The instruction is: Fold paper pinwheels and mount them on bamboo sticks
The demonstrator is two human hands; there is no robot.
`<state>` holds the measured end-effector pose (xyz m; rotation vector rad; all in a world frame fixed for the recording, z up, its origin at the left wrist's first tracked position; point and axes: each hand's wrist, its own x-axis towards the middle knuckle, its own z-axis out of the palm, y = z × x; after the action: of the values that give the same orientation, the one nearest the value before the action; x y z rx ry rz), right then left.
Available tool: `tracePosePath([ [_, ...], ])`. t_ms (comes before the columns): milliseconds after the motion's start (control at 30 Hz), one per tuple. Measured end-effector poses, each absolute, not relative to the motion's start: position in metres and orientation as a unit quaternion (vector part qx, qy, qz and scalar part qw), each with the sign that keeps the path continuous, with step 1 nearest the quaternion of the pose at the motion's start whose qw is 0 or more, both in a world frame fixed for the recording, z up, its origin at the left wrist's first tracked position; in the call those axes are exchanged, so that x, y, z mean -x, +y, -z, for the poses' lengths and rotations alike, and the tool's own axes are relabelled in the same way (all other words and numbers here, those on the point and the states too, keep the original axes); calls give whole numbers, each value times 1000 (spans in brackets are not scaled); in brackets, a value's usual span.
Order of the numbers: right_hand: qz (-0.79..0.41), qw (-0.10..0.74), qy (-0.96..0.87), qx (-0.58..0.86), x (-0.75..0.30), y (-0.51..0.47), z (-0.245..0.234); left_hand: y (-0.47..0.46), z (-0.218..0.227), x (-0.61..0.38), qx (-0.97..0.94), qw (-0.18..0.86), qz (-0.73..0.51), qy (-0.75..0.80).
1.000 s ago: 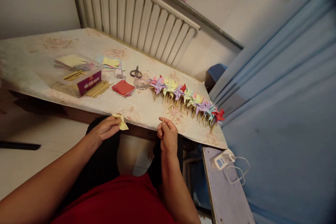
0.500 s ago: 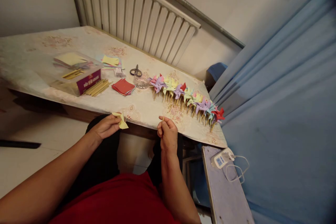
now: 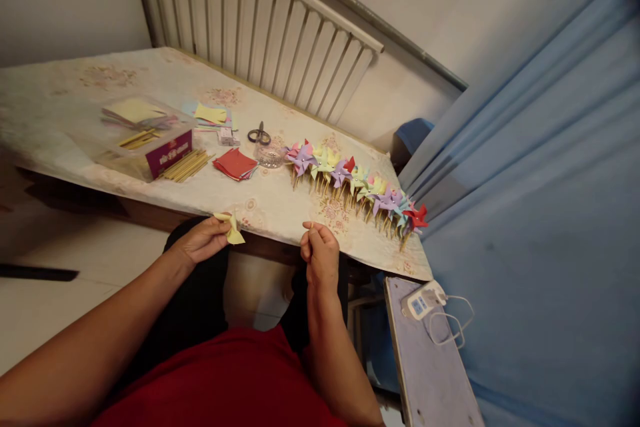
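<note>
My left hand (image 3: 203, 240) is closed on a pale yellow folded paper piece (image 3: 231, 228) at the table's near edge. My right hand (image 3: 319, 255) is closed in a pinch a little to the right; whatever it holds is too small to make out. A row of several finished paper pinwheels (image 3: 356, 185) on wooden sticks lies on the table beyond my right hand. Red paper squares (image 3: 235, 165) and a bundle of wooden sticks (image 3: 188, 166) lie farther back.
A clear box with a purple label (image 3: 150, 143) holds paper and sticks. Scissors (image 3: 259, 136), a small glass dish (image 3: 270, 158) and coloured paper sheets (image 3: 211, 115) lie behind. A radiator (image 3: 270, 27) runs along the wall. A blue curtain (image 3: 540, 167) hangs right; a charger (image 3: 423, 300) lies on a ledge.
Both hands have stayed almost still. The small tip seen above my right thumb earlier no longer shows. The view has shifted slightly.
</note>
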<state>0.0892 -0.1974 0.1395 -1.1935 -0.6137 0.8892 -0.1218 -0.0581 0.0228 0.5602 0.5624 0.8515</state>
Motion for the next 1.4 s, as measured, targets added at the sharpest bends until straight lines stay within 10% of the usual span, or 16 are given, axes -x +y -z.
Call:
tracePosePath([
  [1400, -401, 674, -286, 550, -89, -201, -137, -60, -26, 121, -246, 840, -403, 268],
])
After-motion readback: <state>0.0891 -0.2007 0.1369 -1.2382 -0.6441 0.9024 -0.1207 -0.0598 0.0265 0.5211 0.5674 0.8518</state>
